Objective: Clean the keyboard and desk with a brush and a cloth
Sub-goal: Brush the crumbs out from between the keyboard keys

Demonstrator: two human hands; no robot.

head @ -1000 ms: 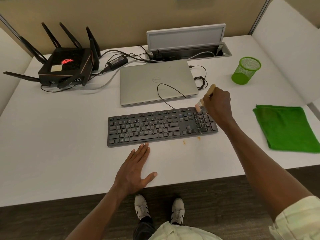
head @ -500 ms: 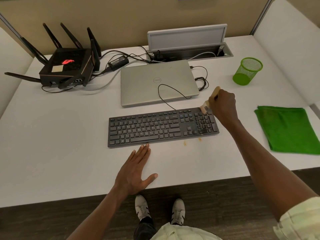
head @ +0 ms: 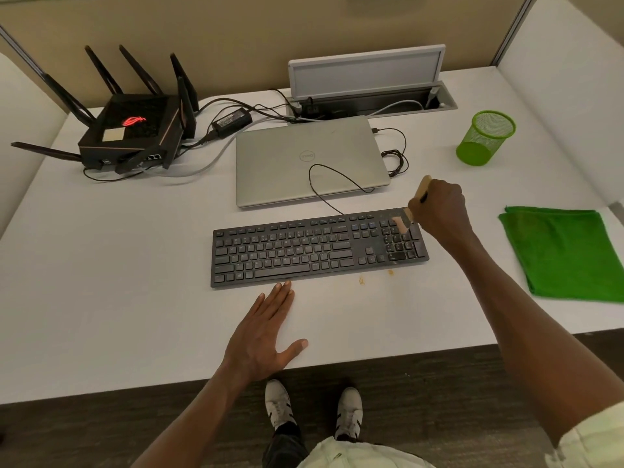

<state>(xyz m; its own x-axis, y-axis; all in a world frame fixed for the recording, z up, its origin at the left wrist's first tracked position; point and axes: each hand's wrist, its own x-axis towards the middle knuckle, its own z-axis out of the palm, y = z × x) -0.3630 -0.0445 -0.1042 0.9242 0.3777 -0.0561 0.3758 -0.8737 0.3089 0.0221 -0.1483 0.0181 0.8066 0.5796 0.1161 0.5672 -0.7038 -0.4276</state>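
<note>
A black keyboard (head: 304,248) lies in the middle of the white desk (head: 118,298). My right hand (head: 439,211) grips a small wooden brush (head: 401,222) over the keyboard's upper right corner, with the bristles on the number pad keys. The brush handle end sticks up behind my knuckles. My left hand (head: 266,332) lies flat on the desk in front of the keyboard, fingers straight, fingertips at its front edge. A folded green cloth (head: 564,255) lies on the desk at the right. Two small orange crumbs (head: 374,276) sit just in front of the keyboard.
A closed silver laptop (head: 310,163) lies behind the keyboard with a thin black cable over it. A black router (head: 135,130) with antennas stands back left. A green mesh cup (head: 483,138) stands back right. An open cable box (head: 368,92) sits at the back edge.
My right hand with the brush has shifted slightly right and back along the keyboard's upper right corner. My left hand has stayed flat on the desk.
</note>
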